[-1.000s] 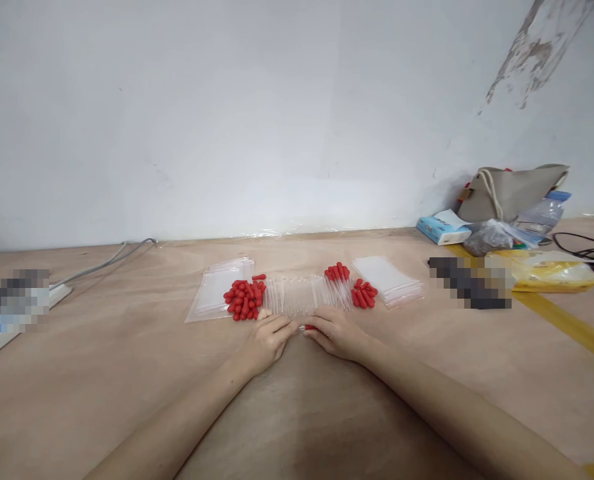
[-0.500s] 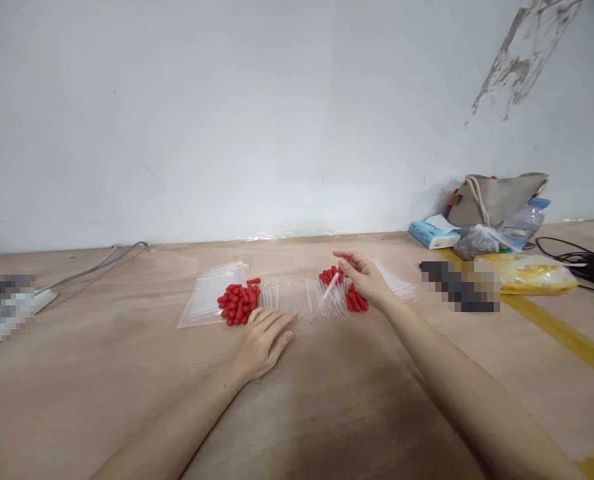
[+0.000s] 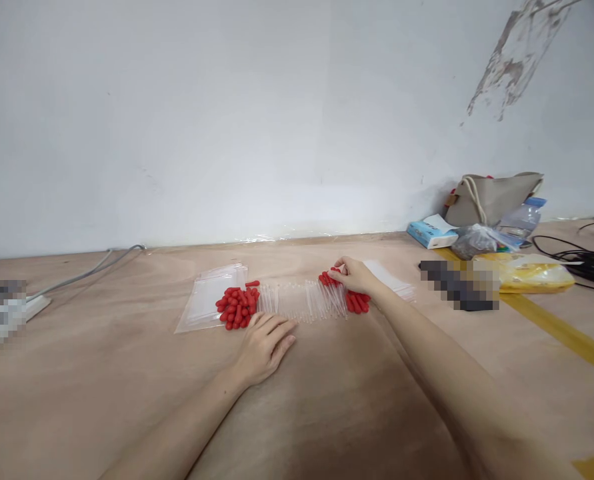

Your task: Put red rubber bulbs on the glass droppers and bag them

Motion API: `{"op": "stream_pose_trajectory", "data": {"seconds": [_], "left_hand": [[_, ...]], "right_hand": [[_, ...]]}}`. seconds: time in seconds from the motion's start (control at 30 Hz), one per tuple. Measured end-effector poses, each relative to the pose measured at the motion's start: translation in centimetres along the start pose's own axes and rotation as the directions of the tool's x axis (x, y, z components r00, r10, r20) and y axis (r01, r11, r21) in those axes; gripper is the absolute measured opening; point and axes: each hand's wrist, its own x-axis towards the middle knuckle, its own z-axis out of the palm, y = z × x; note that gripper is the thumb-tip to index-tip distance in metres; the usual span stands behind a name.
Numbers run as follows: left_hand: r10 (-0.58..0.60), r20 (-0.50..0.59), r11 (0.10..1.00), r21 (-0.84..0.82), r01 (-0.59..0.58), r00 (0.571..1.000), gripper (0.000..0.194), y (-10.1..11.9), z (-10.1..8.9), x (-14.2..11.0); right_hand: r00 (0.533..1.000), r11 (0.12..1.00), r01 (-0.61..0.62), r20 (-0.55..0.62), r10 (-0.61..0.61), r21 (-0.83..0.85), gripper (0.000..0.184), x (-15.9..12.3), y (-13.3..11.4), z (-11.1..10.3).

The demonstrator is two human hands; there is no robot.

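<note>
My right hand [image 3: 355,275] is at a row of droppers, clear tubes with red rubber bulbs [image 3: 325,278]. Its thumb and fingers are closed at a red bulb on the right side of that row. Below this hand lie several loose red bulbs [image 3: 357,303]. My left hand [image 3: 265,347] rests on the table with its fingers stretched out, holding nothing. Just beyond its fingertips are clear thin tubes [image 3: 269,299] laid side by side. A heap of red rubber bulbs [image 3: 237,307] sits left of them, partly over clear plastic zip bags [image 3: 197,303].
More flat plastic bags [image 3: 389,280] lie behind my right hand. Farther right are a blue tissue pack [image 3: 431,233], a grey bag [image 3: 497,200], a yellow package [image 3: 531,273] and black cables [image 3: 591,260]. A grey cable [image 3: 91,270] runs at left; a wall stands behind.
My right hand has lowered the dropper it held tilted in the air onto the row of bulb-topped tubes. My left hand stays about where it was; the view has shifted slightly.
</note>
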Motion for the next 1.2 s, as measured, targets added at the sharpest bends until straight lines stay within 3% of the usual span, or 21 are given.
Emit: {"op": "stream_pose_trajectory", "data": {"seconds": [0.13, 0.3, 0.57, 0.73, 0.97, 1.1, 1.2], "left_hand": [[-0.012, -0.039, 1.000, 0.016, 0.013, 0.999, 0.024, 0.0, 0.0, 0.1], [-0.041, -0.068, 0.998, 0.051, 0.045, 0.997, 0.021, 0.1, 0.0, 0.2], [-0.210, -0.272, 0.928, 0.248, 0.279, 0.939, 0.016, -0.5, -0.3, 0.7], [-0.271, -0.268, 0.830, 0.421, 0.365, 0.924, 0.014, -1.7, -0.3, 3.8], [-0.467, -0.194, 0.677, 0.549, 0.490, 0.863, 0.024, -2.4, 1.7, 7.1], [-0.501, -0.177, 0.667, 0.545, 0.508, 0.847, 0.020, -2.7, 2.5, 7.3], [-0.507, -0.185, 0.660, 0.544, 0.518, 0.842, 0.021, -2.2, 2.3, 7.5]], "right_hand": [[0.999, 1.000, 0.018, 0.044, -0.018, -0.001, 0.029, -1.2, 1.2, -2.3], [0.923, 0.986, 0.100, 0.357, -0.143, 0.137, 0.027, -2.6, 2.8, -4.6], [0.924, 0.980, 0.081, 0.354, -0.142, 0.183, 0.021, -2.5, 3.1, -3.9], [0.912, 0.960, 0.055, 0.377, -0.161, 0.275, 0.020, -2.4, 3.4, -4.0], [0.945, 0.945, 0.039, 0.295, -0.141, 0.324, 0.018, -2.3, 3.2, -3.5], [0.994, 0.938, 0.074, 0.045, -0.095, 0.340, 0.022, -1.9, 2.6, -3.2], [0.993, 0.937, 0.093, -0.101, -0.062, 0.337, 0.028, -1.7, 1.5, -3.2]]}}
